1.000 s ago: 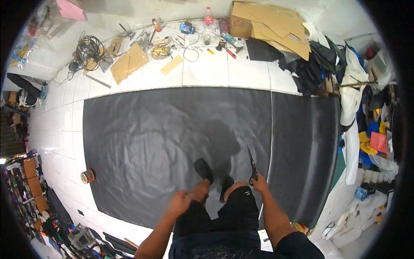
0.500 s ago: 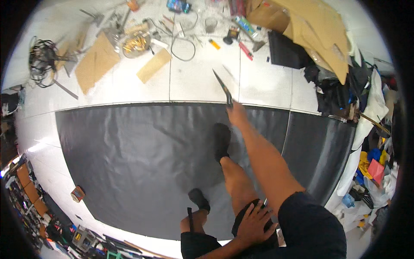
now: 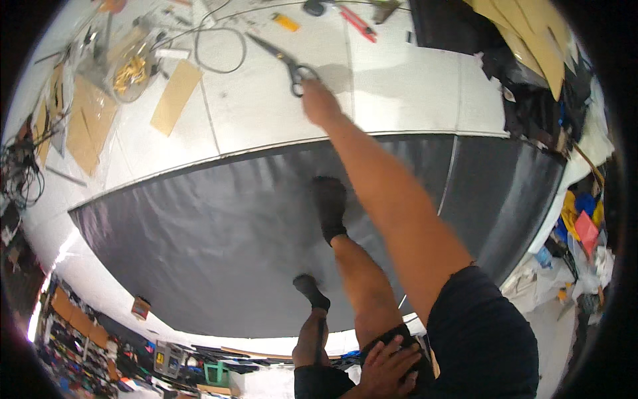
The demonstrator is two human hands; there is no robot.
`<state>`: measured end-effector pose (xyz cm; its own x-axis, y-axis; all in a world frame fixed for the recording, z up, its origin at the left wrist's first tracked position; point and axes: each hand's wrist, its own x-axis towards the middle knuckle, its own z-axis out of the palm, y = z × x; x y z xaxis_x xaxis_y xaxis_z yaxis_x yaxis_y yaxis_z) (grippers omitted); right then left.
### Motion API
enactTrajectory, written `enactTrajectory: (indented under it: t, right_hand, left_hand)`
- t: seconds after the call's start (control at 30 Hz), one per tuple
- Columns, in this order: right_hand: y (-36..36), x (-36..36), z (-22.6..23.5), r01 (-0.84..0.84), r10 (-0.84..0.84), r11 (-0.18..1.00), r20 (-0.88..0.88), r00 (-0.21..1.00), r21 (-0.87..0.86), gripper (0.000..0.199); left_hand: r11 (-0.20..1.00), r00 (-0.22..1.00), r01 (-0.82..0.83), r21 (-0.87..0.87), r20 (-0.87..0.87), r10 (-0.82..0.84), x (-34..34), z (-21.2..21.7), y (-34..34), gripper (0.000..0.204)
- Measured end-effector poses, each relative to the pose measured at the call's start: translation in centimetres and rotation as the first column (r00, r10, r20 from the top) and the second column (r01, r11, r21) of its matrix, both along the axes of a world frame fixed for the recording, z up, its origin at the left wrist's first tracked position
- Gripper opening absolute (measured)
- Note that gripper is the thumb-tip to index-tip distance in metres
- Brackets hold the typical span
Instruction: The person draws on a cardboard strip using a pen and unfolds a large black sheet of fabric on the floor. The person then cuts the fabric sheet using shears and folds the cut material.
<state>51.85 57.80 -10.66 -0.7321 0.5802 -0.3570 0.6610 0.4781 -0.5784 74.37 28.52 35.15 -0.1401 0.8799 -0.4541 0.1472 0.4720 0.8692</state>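
At the end of my stretched right arm, my right hand is closed at the handle loops of a pair of black scissors. The blades point away to the far left, over or on the white floor beyond the black sheet; whether they touch the floor I cannot tell. My left hand lies with fingers apart on my leg, just above the knee, holding nothing. Under my dark-socked feet spreads a large black sheet, slightly wrinkled, with a pale line across its right part.
Near the scissors lie a looped cable, a yellow lighter-like piece and a red cutter knife. Cardboard and a bag of golden parts are at far left. Cardboard and dark material pile up at far right.
My right hand has carried the scissors forward and left, farther over the white floor. My left hand stays on my leg. The view has shifted.
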Motion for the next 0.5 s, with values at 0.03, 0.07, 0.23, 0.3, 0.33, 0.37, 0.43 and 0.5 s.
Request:
enactTrajectory:
  t: [0.03,0.07,0.23,0.3,0.33,0.37,0.43,0.5]
  right_hand:
    - [-1.9,0.5,2.2,0.052,-0.048,0.989,0.031,0.998,-0.135,0.035]
    - [-3.7,1.5,3.3,0.02,-0.015,0.988,0.034,0.999,-0.153,0.035]
    - [-9.0,18.2,13.4,0.085,-0.043,0.93,0.125,0.991,-0.357,0.037]
    - [-7.9,26.2,18.0,0.359,-0.359,0.835,0.079,0.93,-0.416,0.036]
    - [-7.4,29.2,21.6,0.467,-0.491,0.803,0.034,0.871,-0.372,0.032]
    - [-6.4,32.2,25.8,0.567,-0.606,0.757,-0.024,0.795,-0.324,0.028]
    - [0.2,33.4,44.5,0.644,-0.595,0.765,-0.364,0.716,0.017,0.02]
    - [3.9,40.5,60.7,0.377,-0.34,0.576,-0.207,0.917,0.725,0.02]
  left_hand:
    - [0.975,0.964,0.201,-0.096,0.195,-0.18,-1.5,0.4,0.4,0.065]
    - [0.982,0.983,-0.105,-0.157,0.132,0.126,-2.0,0.5,1.9,0.04]
    - [0.989,0.993,0.081,-0.125,0.098,-0.069,0.0,0.4,0.6,0.033]
    - [0.974,0.955,0.178,-0.143,0.264,-0.136,1.3,0.9,1.3,0.033]
    - [0.943,0.923,0.063,-0.327,0.379,0.07,-0.2,2.0,2.6,0.034]
    - [0.943,0.929,-0.064,-0.326,0.327,0.176,-1.8,2.4,3.1,0.038]
    - [0.923,0.917,-0.383,-0.026,0.11,0.383,-9.5,3.8,3.9,0.05]
    - [0.767,0.853,-0.522,0.373,0.25,0.459,-14.1,12.9,8.3,0.057]
